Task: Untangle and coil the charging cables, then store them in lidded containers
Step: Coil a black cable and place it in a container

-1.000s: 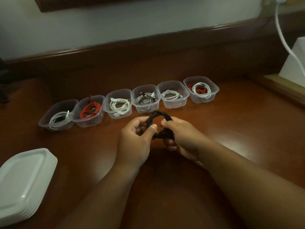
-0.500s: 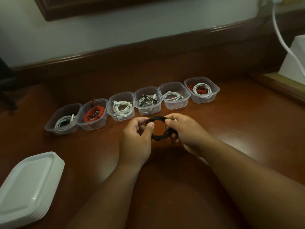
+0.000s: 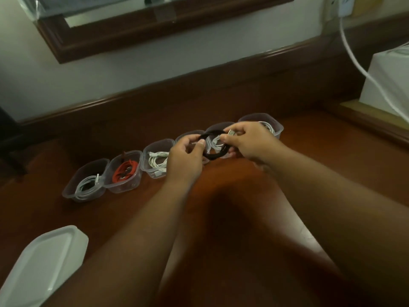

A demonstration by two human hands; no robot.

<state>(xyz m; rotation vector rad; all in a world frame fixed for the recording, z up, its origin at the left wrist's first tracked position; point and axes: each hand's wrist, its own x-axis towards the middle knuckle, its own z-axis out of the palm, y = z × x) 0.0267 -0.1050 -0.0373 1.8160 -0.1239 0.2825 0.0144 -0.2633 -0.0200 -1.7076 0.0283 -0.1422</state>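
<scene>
A coiled black cable (image 3: 215, 155) hangs between both hands above the row of clear containers. My left hand (image 3: 184, 157) pinches the coil's left side. My right hand (image 3: 250, 141) grips the right side and pinches the cable's metal plug (image 3: 231, 132) between thumb and finger. Several open clear containers stand in a line on the wooden desk: one with a white cable (image 3: 87, 181) at the far left, one with a red cable (image 3: 124, 172), one with a white cable (image 3: 156, 159), and others partly hidden behind my hands, the rightmost (image 3: 274, 126) holding a white cable.
A stack of white lids (image 3: 42, 262) lies at the near left. A white box (image 3: 387, 83) stands on a raised ledge at the right, with a white power cord (image 3: 354, 56) running from a wall socket. A dark wooden backboard (image 3: 155, 100) runs behind the containers.
Both hands have lifted the black coil up and away from me, over the containers. My right hand now pinches the plug end. The camera has tilted upward.
</scene>
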